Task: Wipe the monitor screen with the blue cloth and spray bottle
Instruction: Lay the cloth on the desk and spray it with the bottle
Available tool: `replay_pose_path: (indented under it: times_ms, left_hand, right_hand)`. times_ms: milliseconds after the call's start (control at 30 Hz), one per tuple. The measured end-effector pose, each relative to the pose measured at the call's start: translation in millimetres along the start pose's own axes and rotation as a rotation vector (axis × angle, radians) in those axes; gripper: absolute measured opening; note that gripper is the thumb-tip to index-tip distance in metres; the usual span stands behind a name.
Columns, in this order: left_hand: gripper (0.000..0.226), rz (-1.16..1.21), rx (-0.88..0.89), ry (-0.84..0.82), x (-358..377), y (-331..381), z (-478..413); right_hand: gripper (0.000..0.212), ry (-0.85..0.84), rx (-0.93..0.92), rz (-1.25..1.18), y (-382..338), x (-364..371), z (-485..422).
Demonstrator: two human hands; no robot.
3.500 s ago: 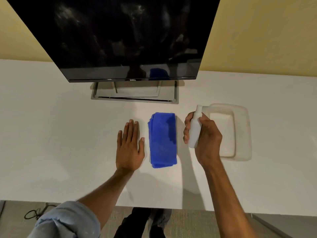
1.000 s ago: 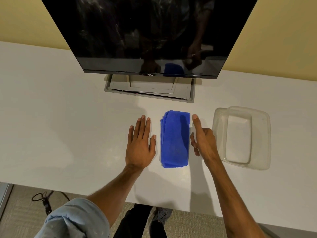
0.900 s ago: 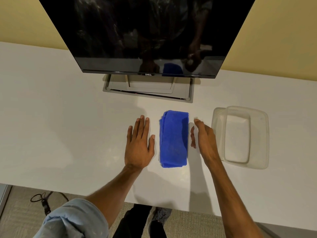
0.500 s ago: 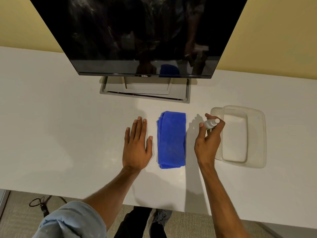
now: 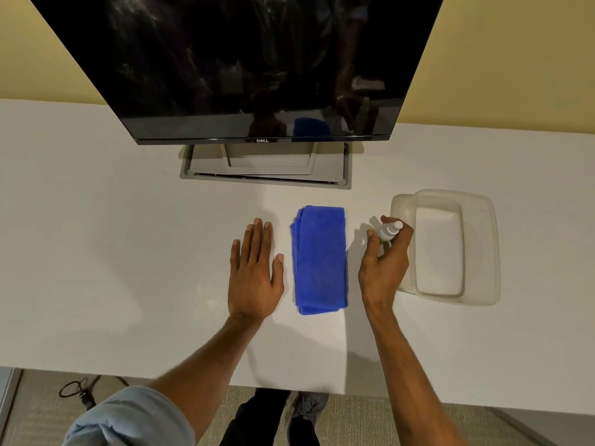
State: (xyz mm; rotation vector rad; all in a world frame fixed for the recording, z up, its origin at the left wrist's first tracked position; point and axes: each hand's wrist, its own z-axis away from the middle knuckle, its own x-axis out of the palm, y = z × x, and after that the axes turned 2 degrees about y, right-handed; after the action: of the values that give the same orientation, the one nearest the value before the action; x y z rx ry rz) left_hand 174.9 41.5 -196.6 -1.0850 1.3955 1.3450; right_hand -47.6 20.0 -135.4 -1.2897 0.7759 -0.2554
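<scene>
Landmark: the blue cloth [image 5: 320, 259] lay folded lengthwise on the white desk [image 5: 112, 252], straight in front of the monitor [image 5: 244, 66] and its stand base [image 5: 265, 169].
Left hand: your left hand [image 5: 254, 272] rested flat and empty on the desk just left of the cloth, fingers spread, not touching it.
Right hand: your right hand [image 5: 384, 262] was curled around the spray bottle [image 5: 389, 231] just right of the cloth, with only the white nozzle end showing above your fingers [image 5: 370, 239].
Container: a clear plastic tub [image 5: 483, 252] sat right of the cloth, partly behind your right hand.
Screen: dark, with pale smears across the upper part and the cloth reflected near its lower edge.
Step in hand: by the look of it, you were readying the bottle to spray.
Doing it well: you needed the nozzle turned away from your palm and a finger on the pump; a light mist onto the cloth would have kept liquid from running to the lower bezel.
Unclear: which way the nozzle opening faced could not be told.
</scene>
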Motion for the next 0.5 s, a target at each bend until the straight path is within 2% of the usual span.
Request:
replay_pose_path:
  times_ms: [500]
  left_hand:
    - [0.071,-0.001,0.010,-0.026,7.1,-2.7,0.7]
  right_hand:
    - [0.058,-0.042,0.000,0.072,12.0,-16.2,16.5]
